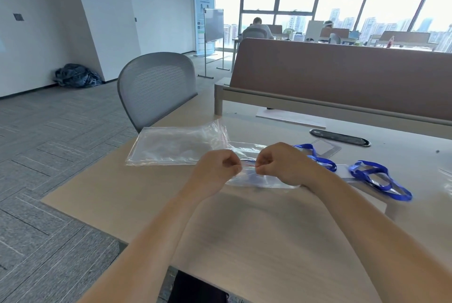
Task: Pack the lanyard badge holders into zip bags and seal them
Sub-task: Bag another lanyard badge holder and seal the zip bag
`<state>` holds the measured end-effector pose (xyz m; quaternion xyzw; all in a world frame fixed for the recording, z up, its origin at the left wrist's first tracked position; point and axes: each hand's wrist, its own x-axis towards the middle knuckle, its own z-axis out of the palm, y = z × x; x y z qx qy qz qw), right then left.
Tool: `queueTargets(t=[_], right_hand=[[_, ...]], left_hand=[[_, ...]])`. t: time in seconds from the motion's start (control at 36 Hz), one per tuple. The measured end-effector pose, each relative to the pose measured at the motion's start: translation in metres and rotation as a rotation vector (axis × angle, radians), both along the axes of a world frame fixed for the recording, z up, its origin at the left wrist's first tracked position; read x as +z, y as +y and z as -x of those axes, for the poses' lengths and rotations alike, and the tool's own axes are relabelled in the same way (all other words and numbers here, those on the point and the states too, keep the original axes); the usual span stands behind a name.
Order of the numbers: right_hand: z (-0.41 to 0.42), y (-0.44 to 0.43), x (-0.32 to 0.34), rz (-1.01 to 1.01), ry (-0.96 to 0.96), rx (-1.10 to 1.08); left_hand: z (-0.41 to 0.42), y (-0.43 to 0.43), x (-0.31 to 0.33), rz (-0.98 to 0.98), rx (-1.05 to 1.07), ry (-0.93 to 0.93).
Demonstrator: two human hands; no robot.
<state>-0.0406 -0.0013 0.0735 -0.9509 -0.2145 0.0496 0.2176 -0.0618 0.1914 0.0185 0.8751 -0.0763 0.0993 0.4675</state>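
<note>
A clear zip bag (254,179) with a red zip line lies on the desk (244,229) between my hands, something blue showing faintly inside it. My left hand (216,168) and my right hand (281,164) each pinch the bag's zip edge, fingers curled, knuckles close together. A stack of empty clear zip bags (171,145) lies just beyond my left hand. To the right lie two badge holders with blue lanyards, one (320,153) near my right wrist and another (376,178) farther right.
A grey mesh chair (156,87) stands at the desk's far left corner. A brown divider panel (342,75) runs along the back, with a white sheet (291,118) and a black cable grommet (340,137) in front of it. The desk's left edge drops to carpet.
</note>
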Motion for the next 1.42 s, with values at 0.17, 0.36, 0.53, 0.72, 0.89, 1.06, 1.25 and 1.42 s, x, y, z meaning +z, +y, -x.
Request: queueTargets(t=[0.17, 0.36, 0.53, 0.72, 0.89, 1.06, 1.25, 1.42], right_hand=[[-0.002, 0.007, -0.003, 0.023, -0.007, 0.022], [-0.005, 0.006, -0.010, 0.013, -0.038, 0.004], [-0.004, -0.007, -0.010, 0.011, -0.019, -0.019], [-0.003, -0.019, -0.011, 0.042, 0.006, -0.043], [-0.002, -0.014, -0.008, 0.095, -0.026, -0.048], [0.000, -0.009, -0.008, 0.090, -0.066, -0.057], [-0.002, -0.025, -0.007, -0.035, 0.001, -0.076], [0.000, -0.024, -0.008, 0.010, 0.007, -0.091]], left_hand=[[0.002, -0.009, 0.017, -0.247, -0.003, -0.059], [-0.001, -0.019, 0.018, -0.378, -0.013, -0.041], [-0.003, -0.021, 0.007, -0.409, -0.008, -0.044], [-0.001, -0.019, 0.010, -0.470, -0.050, -0.076], [-0.002, -0.024, 0.020, -0.582, -0.075, -0.180], [-0.006, -0.035, 0.017, -0.606, -0.051, -0.095], [-0.007, -0.029, 0.017, -0.447, -0.071, -0.068], [-0.007, -0.032, 0.015, -0.470, -0.065, -0.009]])
